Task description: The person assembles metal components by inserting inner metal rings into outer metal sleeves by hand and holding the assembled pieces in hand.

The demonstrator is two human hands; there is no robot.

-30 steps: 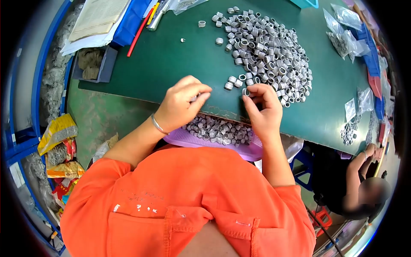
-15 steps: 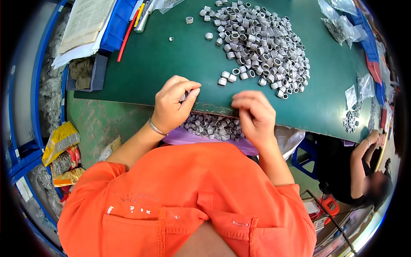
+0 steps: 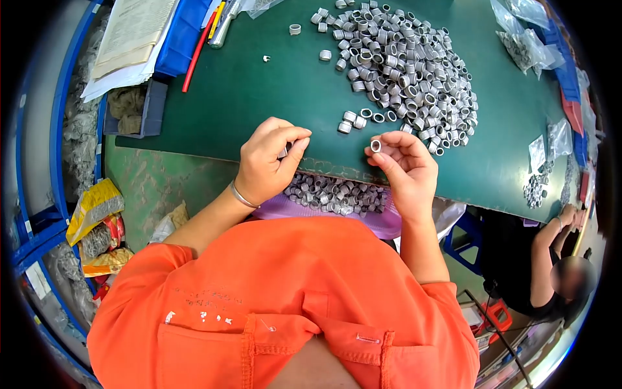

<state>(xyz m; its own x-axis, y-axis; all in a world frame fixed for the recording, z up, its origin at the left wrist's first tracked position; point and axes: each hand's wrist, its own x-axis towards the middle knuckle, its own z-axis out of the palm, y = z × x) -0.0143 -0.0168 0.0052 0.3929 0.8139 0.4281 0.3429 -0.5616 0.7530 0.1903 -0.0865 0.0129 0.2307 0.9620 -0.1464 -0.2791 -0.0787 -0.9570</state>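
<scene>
My right hand pinches a small metal ring between thumb and fingertips, its round opening facing up toward me. Opposite it, my left hand is closed over the table's front edge, with part of a grey metal ring showing between thumb and fingers. Past my right hand lies a large heap of short grey metal rings. A few loose rings sit at the near side of that heap. Below my hands, a purple basin holds many more such rings.
A red pen, a blue tray with papers and a grey bin are at the table's left. Plastic bags lie at the right. A co-worker sits at the right side.
My right hand has moved slightly right and turned, so a ring now shows in its fingertips. My left hand stays closed at nearly the same spot. The view has shifted a little.
</scene>
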